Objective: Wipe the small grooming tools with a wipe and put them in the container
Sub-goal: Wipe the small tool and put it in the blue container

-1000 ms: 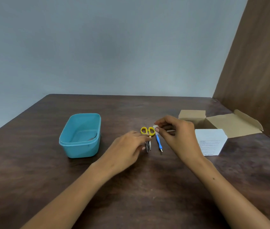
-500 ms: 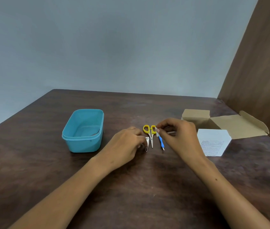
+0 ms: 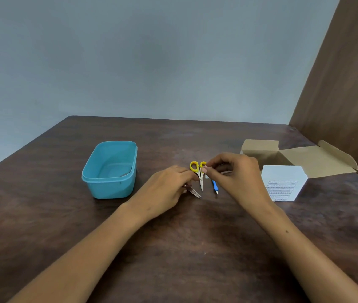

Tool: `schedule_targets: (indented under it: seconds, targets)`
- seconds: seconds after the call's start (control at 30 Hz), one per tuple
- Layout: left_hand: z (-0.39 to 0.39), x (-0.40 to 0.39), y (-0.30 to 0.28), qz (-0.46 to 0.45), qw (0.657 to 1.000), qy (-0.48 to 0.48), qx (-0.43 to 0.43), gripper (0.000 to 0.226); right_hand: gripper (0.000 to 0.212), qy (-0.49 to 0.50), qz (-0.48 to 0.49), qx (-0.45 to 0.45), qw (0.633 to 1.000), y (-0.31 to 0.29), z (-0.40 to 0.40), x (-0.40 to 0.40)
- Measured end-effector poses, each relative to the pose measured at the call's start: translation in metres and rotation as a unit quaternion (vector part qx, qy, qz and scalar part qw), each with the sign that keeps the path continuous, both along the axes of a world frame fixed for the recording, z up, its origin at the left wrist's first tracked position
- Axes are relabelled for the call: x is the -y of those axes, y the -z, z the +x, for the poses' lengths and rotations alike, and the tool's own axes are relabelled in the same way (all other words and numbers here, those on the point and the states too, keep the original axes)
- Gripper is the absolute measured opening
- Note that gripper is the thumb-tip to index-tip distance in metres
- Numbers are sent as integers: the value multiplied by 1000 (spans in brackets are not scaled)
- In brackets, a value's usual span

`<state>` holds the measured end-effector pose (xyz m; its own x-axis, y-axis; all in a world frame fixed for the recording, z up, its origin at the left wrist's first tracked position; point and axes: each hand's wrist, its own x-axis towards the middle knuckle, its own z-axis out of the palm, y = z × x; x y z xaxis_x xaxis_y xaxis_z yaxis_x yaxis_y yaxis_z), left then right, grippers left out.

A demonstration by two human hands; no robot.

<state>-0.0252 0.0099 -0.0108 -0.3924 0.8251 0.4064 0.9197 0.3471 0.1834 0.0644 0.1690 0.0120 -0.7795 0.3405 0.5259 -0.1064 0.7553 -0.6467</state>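
Note:
Small yellow-handled scissors (image 3: 197, 171) lie on the dark wooden table (image 3: 173, 248), blades toward me. A blue-handled cuticle tool (image 3: 214, 186) lies just to their right. My left hand (image 3: 167, 189) grips a small metal tool (image 3: 193, 191) whose tip sticks out to the right, low over the table. My right hand (image 3: 235, 178) pinches a small white wipe (image 3: 207, 174) between thumb and fingertips, right beside the scissors' handle. The blue plastic container (image 3: 110, 169) stands open to the left of my left hand.
An opened brown cardboard box (image 3: 300, 158) lies at the right, with a white box (image 3: 283, 182) in front of it. A brown panel (image 3: 348, 84) rises along the table's right side. A grey wall stands behind.
My left hand has turned the metal tool so its tip points right and lower. The right hand stays near the scissors' handle with the wipe. The camera has shifted slightly.

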Motion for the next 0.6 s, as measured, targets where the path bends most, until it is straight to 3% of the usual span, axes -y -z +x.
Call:
schedule_targets:
  seconds: [0.13,0.27,0.33,0.43,0.5,0.6]
  targets:
    - [-4,1,2,11,999,11,36,14,13,-8,-11,12,1000,0,2,1]
    - [0,1,-3,127,984,-25,124,13,12,4,-7,12,1000,0,1,-2]
    - [4,0,-8,208,946,-55,244,12,12,9,-14,2,1000,-1,1,-4]
    - [9,1,-13,311,849,-56,424,10,16,14,-30,-7,999,-4,3,-4]
    - [11,2,-15,344,793,-57,499,11,19,3,-57,-13,998,-6,4,-3]
    - [14,3,-18,348,752,-54,558,15,16,-18,-106,-10,994,-7,4,0]
